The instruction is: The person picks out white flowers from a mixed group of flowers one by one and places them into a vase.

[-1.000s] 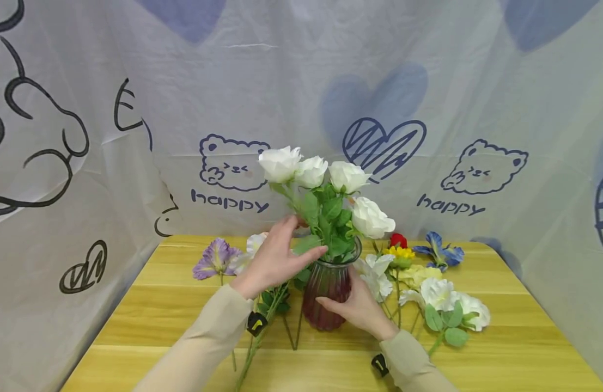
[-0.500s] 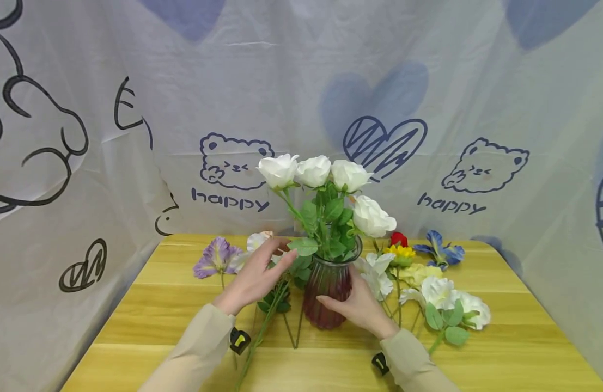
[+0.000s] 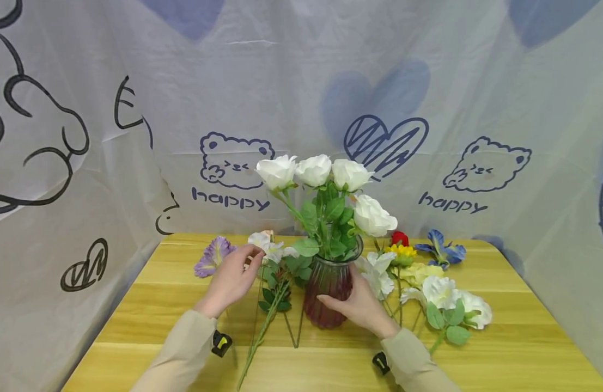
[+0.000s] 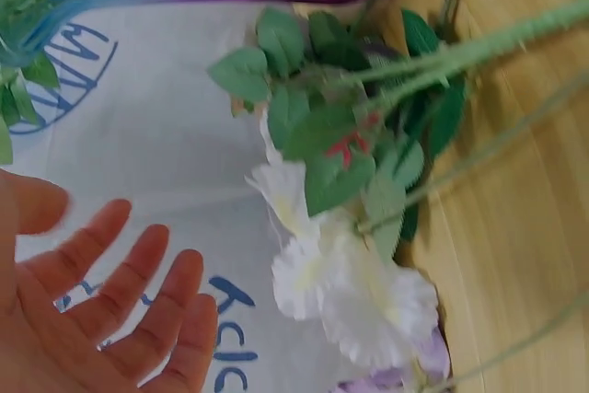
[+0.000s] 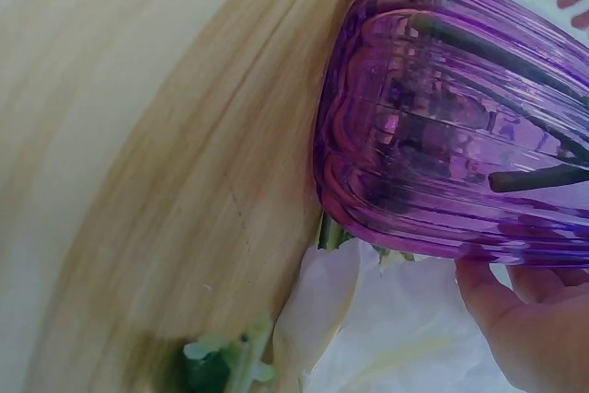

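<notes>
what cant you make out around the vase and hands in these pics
Head view: most fingers of the right hand, hidden behind the vase.
Head view: the red flower's lower part, hidden by the yellow sunflower.
Right wrist view: the vase's mouth, cut off by the right edge.
Left wrist view: part of the left hand, cut off by the left and bottom edges.

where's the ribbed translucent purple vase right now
In the head view, the ribbed translucent purple vase stands just right of centre on the yellow wooden table, the person's right hand gripping its right side.
</notes>
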Motion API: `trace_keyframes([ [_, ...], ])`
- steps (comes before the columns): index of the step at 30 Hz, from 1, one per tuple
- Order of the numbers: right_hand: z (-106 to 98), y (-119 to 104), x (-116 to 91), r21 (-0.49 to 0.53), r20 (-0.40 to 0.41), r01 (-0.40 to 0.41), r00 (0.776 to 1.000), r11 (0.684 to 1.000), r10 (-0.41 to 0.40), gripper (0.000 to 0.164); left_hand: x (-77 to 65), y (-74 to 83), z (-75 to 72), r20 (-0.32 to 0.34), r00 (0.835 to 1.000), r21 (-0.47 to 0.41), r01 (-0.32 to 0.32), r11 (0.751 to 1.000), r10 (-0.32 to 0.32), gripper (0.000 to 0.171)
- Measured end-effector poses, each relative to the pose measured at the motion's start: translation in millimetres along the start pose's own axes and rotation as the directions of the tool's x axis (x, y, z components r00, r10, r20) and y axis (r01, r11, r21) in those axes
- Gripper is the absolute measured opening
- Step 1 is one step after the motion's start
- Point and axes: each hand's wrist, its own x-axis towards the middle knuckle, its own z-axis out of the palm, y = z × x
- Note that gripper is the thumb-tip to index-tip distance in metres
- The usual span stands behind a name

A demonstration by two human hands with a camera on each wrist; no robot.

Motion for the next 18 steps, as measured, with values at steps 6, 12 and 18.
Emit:
trace_keyframes([
  [6, 0, 0, 0, 0.003, 0.007, -0.018, 1.000, 1.000, 0.018, 0.088, -3.8, -13.4, -0.7, 0.018, 0.999, 0.100, 0.035, 0.994, -0.037, 0.016],
  [12, 0, 2, 1, 0.006, 0.009, -0.027, 1.000, 1.000, 0.027, 0.088, -11.1, -23.2, 6.6, 0.108, 0.989, 0.142, 0.085, 0.986, -0.101, 0.014],
  [18, 1, 3, 1, 0.005, 0.005, -0.009, 1.000, 1.000, 0.009, 0.088, -17.2, -27.9, 17.8, 0.212, 0.961, 0.158, 0.146, 0.977, -0.178, 0.015],
])
